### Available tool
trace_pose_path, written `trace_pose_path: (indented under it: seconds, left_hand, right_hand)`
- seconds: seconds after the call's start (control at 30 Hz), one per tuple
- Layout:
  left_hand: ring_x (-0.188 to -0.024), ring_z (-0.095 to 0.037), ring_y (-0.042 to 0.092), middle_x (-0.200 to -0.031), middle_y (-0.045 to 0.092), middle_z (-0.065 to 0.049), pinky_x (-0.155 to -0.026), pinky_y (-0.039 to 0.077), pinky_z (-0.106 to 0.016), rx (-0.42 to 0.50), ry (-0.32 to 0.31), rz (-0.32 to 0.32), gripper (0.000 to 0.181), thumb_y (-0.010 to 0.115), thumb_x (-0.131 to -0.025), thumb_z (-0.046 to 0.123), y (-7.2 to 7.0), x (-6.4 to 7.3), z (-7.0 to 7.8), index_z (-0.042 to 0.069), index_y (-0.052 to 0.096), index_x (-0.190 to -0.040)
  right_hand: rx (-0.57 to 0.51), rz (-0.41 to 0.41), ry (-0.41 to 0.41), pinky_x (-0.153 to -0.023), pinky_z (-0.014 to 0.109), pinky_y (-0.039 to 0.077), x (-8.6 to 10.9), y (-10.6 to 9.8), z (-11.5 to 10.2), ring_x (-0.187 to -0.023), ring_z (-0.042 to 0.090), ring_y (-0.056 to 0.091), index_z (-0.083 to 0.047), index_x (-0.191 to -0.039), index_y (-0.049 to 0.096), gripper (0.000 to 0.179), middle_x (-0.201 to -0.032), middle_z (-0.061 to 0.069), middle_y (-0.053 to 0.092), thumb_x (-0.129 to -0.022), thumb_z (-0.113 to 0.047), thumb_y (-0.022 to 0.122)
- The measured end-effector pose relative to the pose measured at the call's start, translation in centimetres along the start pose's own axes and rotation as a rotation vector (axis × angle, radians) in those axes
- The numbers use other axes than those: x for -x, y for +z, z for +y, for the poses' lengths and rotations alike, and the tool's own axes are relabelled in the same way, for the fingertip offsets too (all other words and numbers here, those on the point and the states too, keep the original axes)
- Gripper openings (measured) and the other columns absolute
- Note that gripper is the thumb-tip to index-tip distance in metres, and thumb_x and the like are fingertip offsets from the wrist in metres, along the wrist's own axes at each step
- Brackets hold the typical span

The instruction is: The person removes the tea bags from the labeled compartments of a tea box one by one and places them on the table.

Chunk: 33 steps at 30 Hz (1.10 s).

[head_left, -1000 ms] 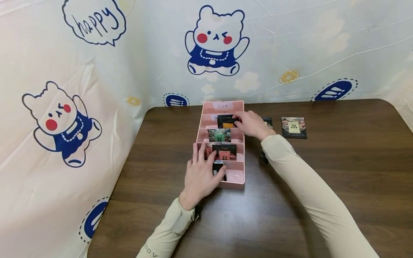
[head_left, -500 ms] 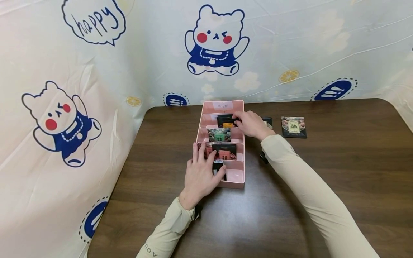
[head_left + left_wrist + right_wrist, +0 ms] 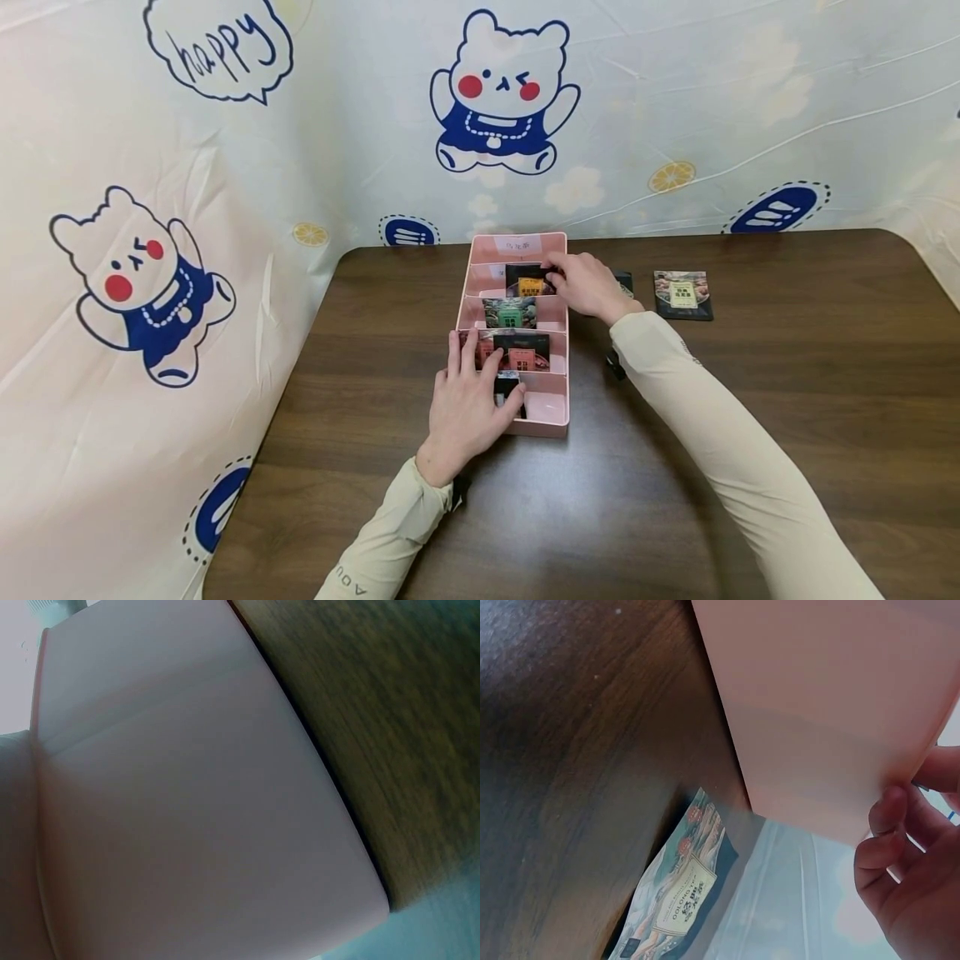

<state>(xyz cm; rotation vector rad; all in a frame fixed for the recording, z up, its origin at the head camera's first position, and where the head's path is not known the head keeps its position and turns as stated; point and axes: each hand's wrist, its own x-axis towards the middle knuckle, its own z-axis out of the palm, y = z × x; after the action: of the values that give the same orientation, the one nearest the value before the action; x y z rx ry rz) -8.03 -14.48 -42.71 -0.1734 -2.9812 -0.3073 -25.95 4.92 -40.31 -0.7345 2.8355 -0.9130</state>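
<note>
A pink divided box [image 3: 551,408] stands lengthwise on the table, tea sachets upright in several compartments. My right hand [image 3: 588,285] reaches over its right rim and pinches a black tea sachet with an orange label [image 3: 531,287] in the second compartment from the back. My left hand [image 3: 468,408] rests over the left rim near the front, fingers spread. Close by are red-label sachets [image 3: 522,358] and, partly under the thumb, a black-and-white item [image 3: 507,388]. A green-label sachet [image 3: 511,317] sits in the middle compartment. The right wrist view hides the pinched sachet behind the box wall [image 3: 825,712].
On the brown table [image 3: 787,400], right of the box, lies a sachet with a pale label [image 3: 682,296]. An oolong tea sachet [image 3: 679,900] lies beside the box, partly covered by my right hand in the head view. A printed cloth [image 3: 360,125] hangs behind.
My right hand has shifted slightly, and more of the orange label shows above the divider. The left hand stays in place on the box.
</note>
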Motion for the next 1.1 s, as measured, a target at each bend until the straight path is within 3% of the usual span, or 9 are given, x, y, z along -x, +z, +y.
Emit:
trace_pose_path:
  seconds: [0.37,0.6,1.1]
  left_hand:
    - [-0.147,-0.041,0.019,-0.155,0.031,-0.014,-0.089,0.045,-0.057,-0.004,0.017,0.036,0.061,0.05,-0.087,0.058,0.1,0.0,-0.1,0.019,0.058,-0.133]
    - [-0.148,-0.04,0.018,-0.156,0.03,-0.013,-0.09,0.044,-0.057,-0.002,0.01,0.027,0.062,0.049,-0.087,0.059,0.1,0.0,-0.1,0.019,0.057,-0.134]
    - [-0.149,-0.039,0.015,-0.157,0.028,-0.012,-0.091,0.043,-0.058,0.007,0.004,0.017,0.062,0.049,-0.087,0.059,0.3,0.0,-0.1,0.019,0.056,-0.135]
  right_hand:
    - [-0.122,0.051,0.033,-0.073,0.038,0.047,0.2,-0.5,-0.2,-0.084,0.025,0.059,-0.012,-0.12,0.057,0.022,-0.11,0.012,0.065,-0.099,-0.016,0.049]
    - [-0.23,0.101,0.059,-0.07,0.037,0.047,0.4,-0.7,-0.1,-0.083,0.025,0.059,-0.014,-0.121,0.055,0.023,-0.107,0.012,0.064,-0.1,-0.017,0.047]
    - [-0.321,0.178,0.062,-0.068,0.037,0.045,0.2,-1.2,-0.1,-0.078,0.026,0.064,-0.012,-0.122,0.058,0.025,-0.096,0.012,0.063,-0.1,-0.015,0.047]
